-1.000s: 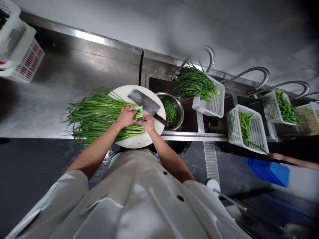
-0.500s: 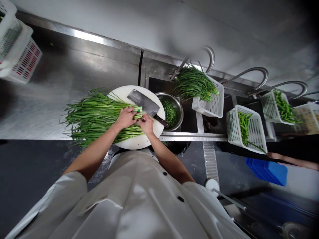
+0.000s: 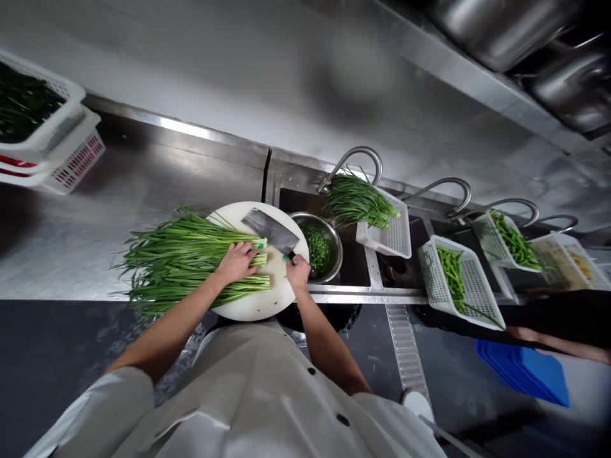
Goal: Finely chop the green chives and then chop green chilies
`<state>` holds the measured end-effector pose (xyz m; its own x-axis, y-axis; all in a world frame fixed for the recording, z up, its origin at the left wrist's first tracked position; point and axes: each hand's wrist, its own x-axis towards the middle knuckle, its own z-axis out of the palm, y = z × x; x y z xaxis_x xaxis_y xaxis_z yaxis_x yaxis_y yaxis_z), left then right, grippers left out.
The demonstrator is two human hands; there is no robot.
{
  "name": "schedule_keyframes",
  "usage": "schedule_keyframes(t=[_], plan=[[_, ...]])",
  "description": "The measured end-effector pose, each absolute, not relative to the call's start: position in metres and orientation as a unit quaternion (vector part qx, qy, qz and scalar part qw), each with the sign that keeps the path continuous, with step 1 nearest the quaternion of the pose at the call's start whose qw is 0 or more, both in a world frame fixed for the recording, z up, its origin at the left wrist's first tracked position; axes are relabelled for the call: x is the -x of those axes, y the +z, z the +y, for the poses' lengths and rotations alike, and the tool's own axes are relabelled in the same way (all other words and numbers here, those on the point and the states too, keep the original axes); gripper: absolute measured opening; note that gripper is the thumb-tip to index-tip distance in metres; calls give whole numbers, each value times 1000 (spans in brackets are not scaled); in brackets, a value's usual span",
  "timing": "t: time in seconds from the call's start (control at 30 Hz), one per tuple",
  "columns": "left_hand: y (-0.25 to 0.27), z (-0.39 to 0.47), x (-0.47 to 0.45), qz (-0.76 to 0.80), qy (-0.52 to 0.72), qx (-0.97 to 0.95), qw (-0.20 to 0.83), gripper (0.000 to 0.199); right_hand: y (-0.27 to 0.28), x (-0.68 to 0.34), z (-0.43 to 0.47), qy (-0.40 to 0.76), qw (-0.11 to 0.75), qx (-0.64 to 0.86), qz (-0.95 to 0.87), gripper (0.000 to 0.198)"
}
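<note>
I've got the flat steel knife (image 3: 270,230) slantwise on the smooth round board (image 3: 281,292), dark handle (image 3: 313,273) toward the nearer right hand (image 3: 298,272), which covers it; can't tell if it grips. Left hand (image 3: 235,262), fingers loosely spread, rests on long, thin chives (image 3: 176,254), pale stems pointing right.

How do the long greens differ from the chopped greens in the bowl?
The long greens are full-length stalks; the chopped greens are tiny pieces. The long greens extend past the white board; the chopped greens sit inside the steel bowl. The left hand rests on the long greens, not the chopped greens. Both are green.
</note>
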<state>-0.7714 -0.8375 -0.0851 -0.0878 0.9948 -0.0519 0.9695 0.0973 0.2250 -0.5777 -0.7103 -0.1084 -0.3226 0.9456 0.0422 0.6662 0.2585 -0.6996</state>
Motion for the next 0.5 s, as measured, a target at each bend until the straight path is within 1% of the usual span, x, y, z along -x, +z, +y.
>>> schedule_keyframes(t=[0.07,0.1,0.17,0.23,0.27,0.3,0.37,0.4,0.43,0.5], plan=[[-79,-842,769,727,70,-675,108,50,-101,567,-696,306,264,488,-773,14],[-75,-843,769,723,77,-677,120,51,-99,565,-691,325,264,456,-785,15],[-67,-840,772,721,97,-673,132,47,-96,571,-683,369,238,400,-804,22],[-61,-833,779,735,121,-658,110,45,-96,586,-680,389,207,373,-816,30],[-59,-828,785,746,127,-648,89,43,-96,596,-680,386,198,362,-825,29],[-58,-823,791,756,124,-639,67,42,-97,606,-681,375,190,350,-837,25],[-59,-812,802,764,94,-636,46,49,-98,624,-683,342,160,314,-871,5],[-62,-808,807,761,73,-643,48,54,-99,631,-685,323,140,292,-889,7],[-65,-804,811,754,54,-652,55,56,-101,636,-687,302,121,272,-906,14],[-73,-800,816,743,36,-665,73,55,-104,642,-690,265,96,243,-928,19]])
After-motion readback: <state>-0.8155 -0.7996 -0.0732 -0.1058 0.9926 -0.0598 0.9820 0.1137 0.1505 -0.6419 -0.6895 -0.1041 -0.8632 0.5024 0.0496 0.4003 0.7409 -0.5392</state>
